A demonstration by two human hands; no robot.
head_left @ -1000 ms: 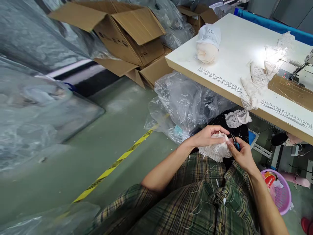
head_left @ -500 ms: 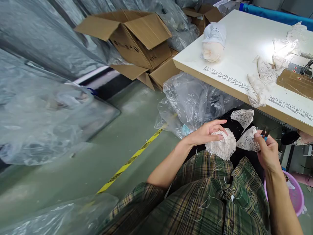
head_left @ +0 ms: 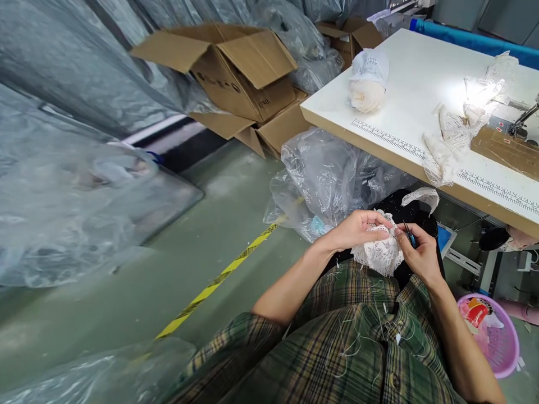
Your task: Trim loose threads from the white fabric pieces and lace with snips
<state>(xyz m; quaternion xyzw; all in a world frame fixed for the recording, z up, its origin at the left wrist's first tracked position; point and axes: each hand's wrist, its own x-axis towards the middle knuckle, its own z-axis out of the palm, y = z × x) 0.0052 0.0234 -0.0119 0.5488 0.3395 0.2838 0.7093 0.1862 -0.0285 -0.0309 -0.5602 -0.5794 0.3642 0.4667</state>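
White lace fabric (head_left: 379,252) lies bunched over my lap, below the table edge. My left hand (head_left: 364,229) grips it from the left, fingers bent over its upper part. My right hand (head_left: 418,247) is closed around small thread snips (head_left: 409,234) with dark blades and a blue part, and its fingertips meet the lace at its upper right. Another lace strip (head_left: 422,197) hangs near the table's edge. More lace (head_left: 457,126) is strung across the tabletop towards the sewing machine (head_left: 522,124).
The white table (head_left: 404,73) has printed rulers and bears a wrapped bundle (head_left: 368,81). Open cardboard boxes (head_left: 248,78) and plastic bags (head_left: 324,168) stand beyond my left arm. A pink basket (head_left: 505,342) is on the floor at right.
My right hand has moved left with the snips, up to the lace at my left hand. The lace piece it pinched before is no longer seen apart. The pink basket shows more fully.
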